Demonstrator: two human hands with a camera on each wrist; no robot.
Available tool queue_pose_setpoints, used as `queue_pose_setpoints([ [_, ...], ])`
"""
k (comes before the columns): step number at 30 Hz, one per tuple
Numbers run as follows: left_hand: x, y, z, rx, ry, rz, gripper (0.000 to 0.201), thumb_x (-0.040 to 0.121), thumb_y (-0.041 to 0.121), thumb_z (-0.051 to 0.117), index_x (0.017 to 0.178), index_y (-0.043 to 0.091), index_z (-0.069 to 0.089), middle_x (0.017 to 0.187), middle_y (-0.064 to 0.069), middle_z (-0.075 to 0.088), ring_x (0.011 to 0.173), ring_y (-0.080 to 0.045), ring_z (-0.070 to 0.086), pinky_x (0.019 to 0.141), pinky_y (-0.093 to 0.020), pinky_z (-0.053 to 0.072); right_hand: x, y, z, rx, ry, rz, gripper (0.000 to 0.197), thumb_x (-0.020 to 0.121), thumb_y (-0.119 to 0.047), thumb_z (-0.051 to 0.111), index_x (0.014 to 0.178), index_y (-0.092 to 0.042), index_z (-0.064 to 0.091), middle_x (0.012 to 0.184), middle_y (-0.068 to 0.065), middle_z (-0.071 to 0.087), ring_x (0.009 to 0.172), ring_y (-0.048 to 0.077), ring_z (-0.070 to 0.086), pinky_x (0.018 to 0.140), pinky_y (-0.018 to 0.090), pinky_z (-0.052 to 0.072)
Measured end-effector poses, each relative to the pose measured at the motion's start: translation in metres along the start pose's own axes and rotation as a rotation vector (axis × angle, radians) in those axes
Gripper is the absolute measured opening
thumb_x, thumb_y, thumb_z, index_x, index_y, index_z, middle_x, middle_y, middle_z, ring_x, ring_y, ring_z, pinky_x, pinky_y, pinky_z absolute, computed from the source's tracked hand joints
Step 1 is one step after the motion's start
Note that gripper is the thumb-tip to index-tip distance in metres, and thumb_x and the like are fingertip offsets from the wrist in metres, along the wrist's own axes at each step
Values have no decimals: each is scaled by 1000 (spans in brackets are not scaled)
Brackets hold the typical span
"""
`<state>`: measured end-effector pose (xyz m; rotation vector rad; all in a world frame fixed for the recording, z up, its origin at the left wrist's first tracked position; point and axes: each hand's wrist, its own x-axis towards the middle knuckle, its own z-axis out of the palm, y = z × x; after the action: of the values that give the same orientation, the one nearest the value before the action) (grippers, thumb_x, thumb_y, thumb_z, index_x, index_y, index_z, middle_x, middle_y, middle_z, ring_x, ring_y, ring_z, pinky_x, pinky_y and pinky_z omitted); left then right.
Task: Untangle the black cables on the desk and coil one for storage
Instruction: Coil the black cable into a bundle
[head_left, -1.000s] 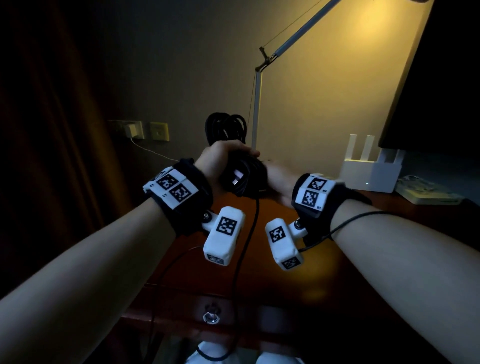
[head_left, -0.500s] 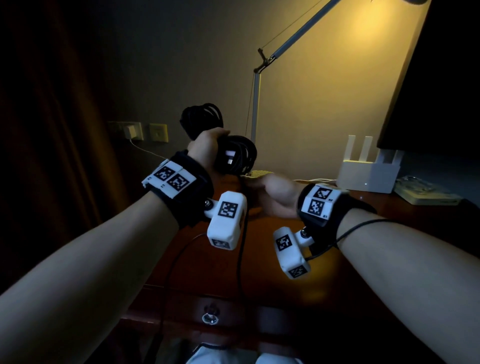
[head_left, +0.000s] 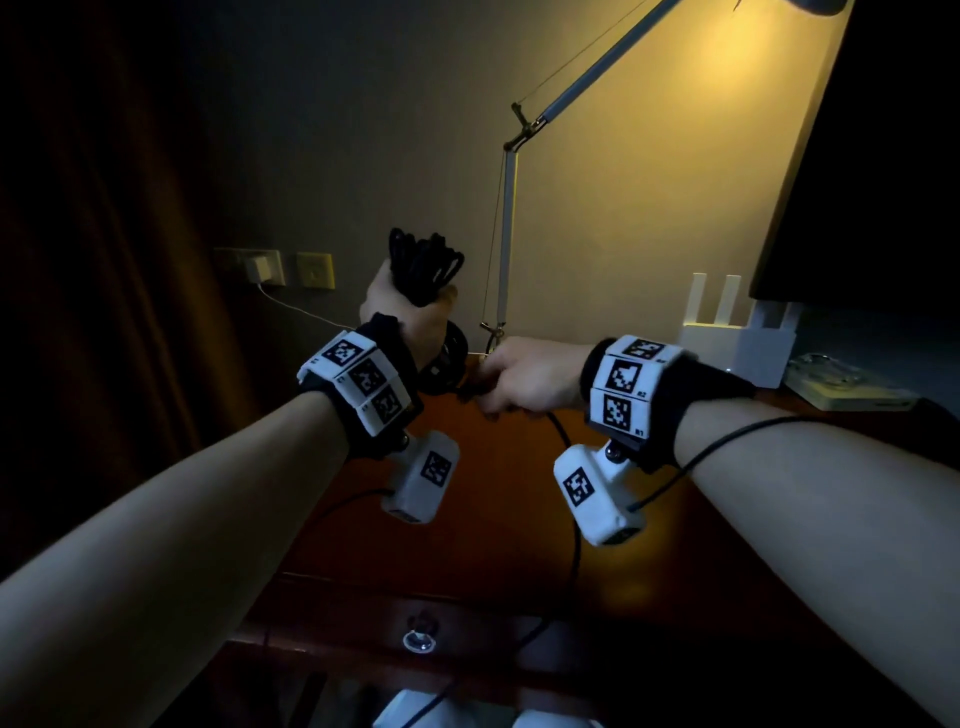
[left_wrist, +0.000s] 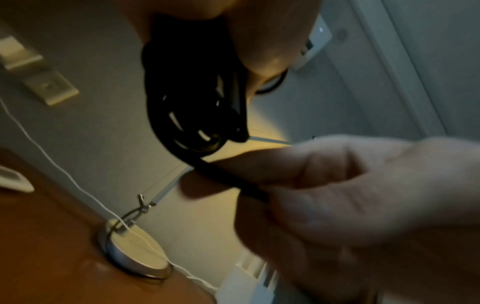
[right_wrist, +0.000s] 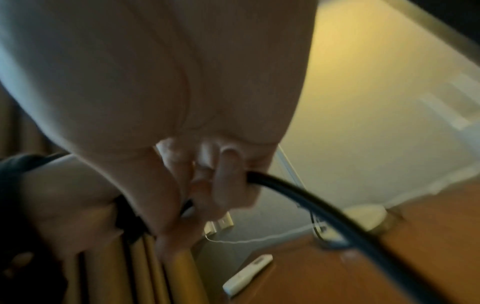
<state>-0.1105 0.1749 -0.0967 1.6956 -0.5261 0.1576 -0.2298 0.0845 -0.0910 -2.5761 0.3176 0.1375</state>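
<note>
Head view: left hand (head_left: 410, 317) fingers clenched round dim cable coil (head_left: 423, 265), right hand (head_left: 524, 379) pinching its blurred tail.

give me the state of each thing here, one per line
left hand: raised, gripping the cable coil
cable coil: bundled loops, held off the desk
right hand: fingers curled round the loose cable end
loose cable end: hanging over the desk's front edge
desk lamp: lit

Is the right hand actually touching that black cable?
Touching. The left wrist view shows the right hand pinching the black cable between thumb and fingers.
</note>
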Motion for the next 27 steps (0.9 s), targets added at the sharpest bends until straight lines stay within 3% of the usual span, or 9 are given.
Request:
queue_pose_setpoints([
  [3, -5, 3, -3, 166, -104, 67, 49, 82, 35, 71, 126, 26, 52, 120, 0, 62, 109, -22, 58, 85, -27, 43, -3, -4, -6, -39, 58, -52, 18, 86, -7, 68, 100, -20, 68, 93, 3, 68, 60, 8, 51, 49, 19, 40],
  [5, -8, 3, -4, 280, -140, 108, 49, 83, 40, 69, 125, 25, 51, 119, -1, 62, 108, -23, 58, 82, -26, 42, -4, -3, -10, 15, 79, -49, 29, 81, -6, 73, 107, -16, 68, 103, 2, 72, 83, 13, 66, 70, 26, 55],
  [7, -9, 4, -4, 391, -156, 132, 50, 82, 44, 68, 124, 24, 50, 117, -3, 63, 107, -25, 59, 79, -26, 41, -6, -2, -13, 66, 94, -37, 31, 77, -7, 77, 106, -13, 68, 103, 8, 74, 98, 25, 69, 87, 40, 55],
  [14, -4, 2, -2, 593, -359, 94, 56, 80, 52, 66, 126, 23, 52, 116, -6, 64, 98, -26, 62, 78, -32, 51, -5, 2, -9, 130, 289, -132, 17, 75, -1, 78, 86, -9, 69, 87, 18, 72, 80, 35, 69, 77, 47, 56],
  [18, -10, 0, -8, 469, -507, -4, 59, 81, 67, 54, 111, 17, 60, 91, -5, 66, 79, -20, 63, 63, -28, 51, -10, 8, -14, 146, 443, -234, 14, 70, -5, 82, 78, -6, 71, 85, 8, 73, 88, 19, 68, 84, 31, 53],
  [20, -14, -1, -12, 420, -575, -24, 60, 80, 71, 47, 100, 16, 60, 77, -2, 63, 67, -15, 60, 53, -24, 45, -11, 11, -16, 180, 536, -239, 21, 65, -8, 86, 76, -9, 69, 81, 5, 73, 82, 17, 69, 80, 32, 56],
  [23, -20, 1, -17, 353, -684, -34, 78, 56, 87, 53, 93, 19, 63, 83, -9, 68, 68, -18, 63, 58, -26, 48, -9, 15, -15, 240, 656, -234, 25, 62, -8, 88, 72, -10, 65, 70, -3, 70, 67, 5, 67, 67, 26, 56],
  [25, -24, 3, -16, 360, -721, -38, 73, 47, 82, 67, 90, 23, 63, 89, -8, 68, 78, -20, 64, 67, -31, 50, -8, 16, -13, 199, 725, -233, 27, 61, -14, 89, 70, -12, 64, 67, -5, 68, 63, 4, 65, 60, 22, 52],
  [27, -26, 4, -14, 386, -716, -74, 60, 54, 59, 82, 95, 19, 65, 87, -5, 67, 79, -18, 63, 65, -28, 49, -8, 17, -13, 189, 771, -227, 34, 54, -22, 93, 67, -14, 62, 68, -4, 68, 65, 11, 65, 59, 25, 54],
])
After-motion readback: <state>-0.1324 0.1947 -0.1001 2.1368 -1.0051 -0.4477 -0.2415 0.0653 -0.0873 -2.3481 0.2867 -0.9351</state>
